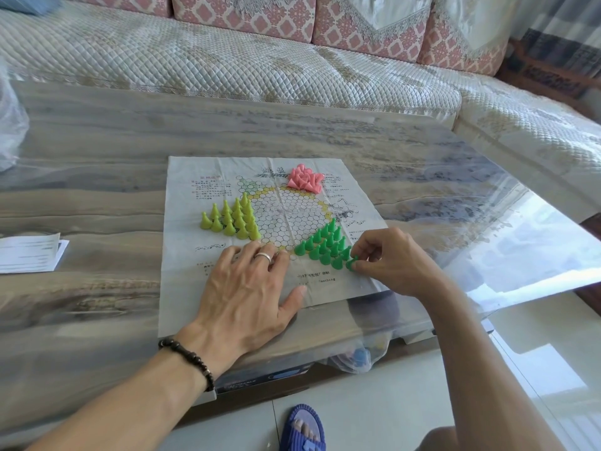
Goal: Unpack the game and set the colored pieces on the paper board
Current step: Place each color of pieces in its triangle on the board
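Now my right hand [387, 258] is pinching a dark green plastic cone piece [352, 262] at the corner of the creased paper board [260, 219] on the desk [97, 151]; my left hand [250, 288] is pressing flat, fingers straight. A nudge risks toppling the neighbouring green cones [325, 242].

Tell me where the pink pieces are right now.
In the head view, the pink pieces lie in a loose heap at the far edge of the paper board, across from both hands.

Printed text on paper board [227, 177] too blurred to read, plastic bag [9, 125] cut off at left edge
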A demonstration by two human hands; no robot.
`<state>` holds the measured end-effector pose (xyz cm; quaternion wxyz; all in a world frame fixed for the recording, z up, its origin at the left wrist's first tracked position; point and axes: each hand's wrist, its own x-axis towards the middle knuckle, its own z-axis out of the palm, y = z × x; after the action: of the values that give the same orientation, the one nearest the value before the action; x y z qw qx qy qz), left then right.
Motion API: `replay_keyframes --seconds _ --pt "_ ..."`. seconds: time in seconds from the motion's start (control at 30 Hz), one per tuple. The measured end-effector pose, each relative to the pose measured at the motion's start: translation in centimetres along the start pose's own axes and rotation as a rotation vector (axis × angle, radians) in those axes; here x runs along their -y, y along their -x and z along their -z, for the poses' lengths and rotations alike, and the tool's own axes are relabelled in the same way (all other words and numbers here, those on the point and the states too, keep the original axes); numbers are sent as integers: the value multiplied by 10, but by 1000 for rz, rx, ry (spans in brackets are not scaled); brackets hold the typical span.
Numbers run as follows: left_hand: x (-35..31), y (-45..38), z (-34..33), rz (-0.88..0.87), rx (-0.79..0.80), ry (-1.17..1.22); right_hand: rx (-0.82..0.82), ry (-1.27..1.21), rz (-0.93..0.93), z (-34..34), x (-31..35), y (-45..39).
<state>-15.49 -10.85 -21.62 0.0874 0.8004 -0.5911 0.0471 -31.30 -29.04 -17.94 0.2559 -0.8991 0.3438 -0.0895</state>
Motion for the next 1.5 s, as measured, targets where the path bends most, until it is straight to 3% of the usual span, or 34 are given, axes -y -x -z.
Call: replay_keyframes --seconds 0.2,0.4,0.63,1.03,1.3,1.5 --pt "0 0 1 2 9 -13 -14 20 1 4 0 2" --pt "2 -3 7 12 -16 2 -200 -1 21 13 8 0" --pt "22 -16 21 63 -48 -8 -293 -77 52 14 29 -34" --pt "86 -128 41 84 -6 -78 -11 306 260 15 54 -157" --pt "119 -197 11 70 61 -89 63 389 324 -16 45 -202" --pt "136 -241 -9 121 124 -71 63 311 337 -16 39 -215"
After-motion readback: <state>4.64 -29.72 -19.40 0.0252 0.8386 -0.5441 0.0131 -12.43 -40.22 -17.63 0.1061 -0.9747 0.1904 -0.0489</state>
